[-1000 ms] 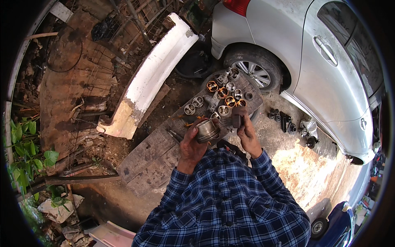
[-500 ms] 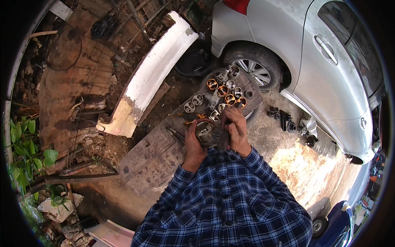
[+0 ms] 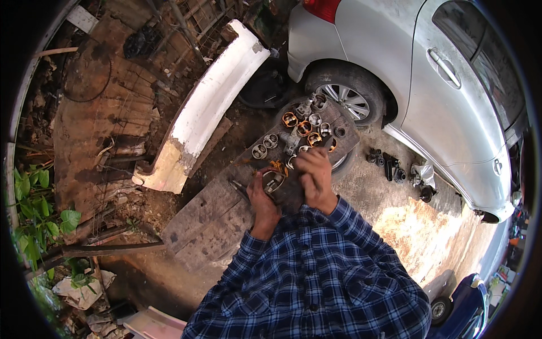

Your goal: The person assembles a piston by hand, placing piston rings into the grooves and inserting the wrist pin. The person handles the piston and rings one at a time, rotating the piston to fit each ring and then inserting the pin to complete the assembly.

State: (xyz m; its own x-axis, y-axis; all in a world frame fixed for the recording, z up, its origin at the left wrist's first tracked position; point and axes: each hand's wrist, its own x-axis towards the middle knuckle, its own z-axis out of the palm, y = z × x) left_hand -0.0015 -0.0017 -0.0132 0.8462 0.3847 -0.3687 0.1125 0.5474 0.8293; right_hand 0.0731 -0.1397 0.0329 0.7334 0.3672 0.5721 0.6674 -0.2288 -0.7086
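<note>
In front of my chest, my left hand [image 3: 264,204] is wrapped round a piston [image 3: 274,182], a round metal cup with its hollow side facing up. To its right my right hand [image 3: 317,179] is closed, its fingers smeared by motion. A dark, narrow thing [image 3: 327,142] sticks out beyond those fingers; its kind cannot be made out. Dark, blurred material [image 3: 291,196] lies between the two hands. Just beyond them, several more pistons [image 3: 259,151] stand on a worn wooden board [image 3: 197,226], some of them with orange rims.
A silver car [image 3: 367,39] with its rear wheel [image 3: 344,93] is at the back right. A white, chipped bumper [image 3: 212,90] lies at the left beyond the board. Dark metal parts [image 3: 389,164] sit on the concrete at right. Leafy plants [image 3: 36,220] grow at far left.
My right hand has moved slightly up and is now blurred. The piston in my left hand has tilted and shifted a little left, showing more of its hollow.
</note>
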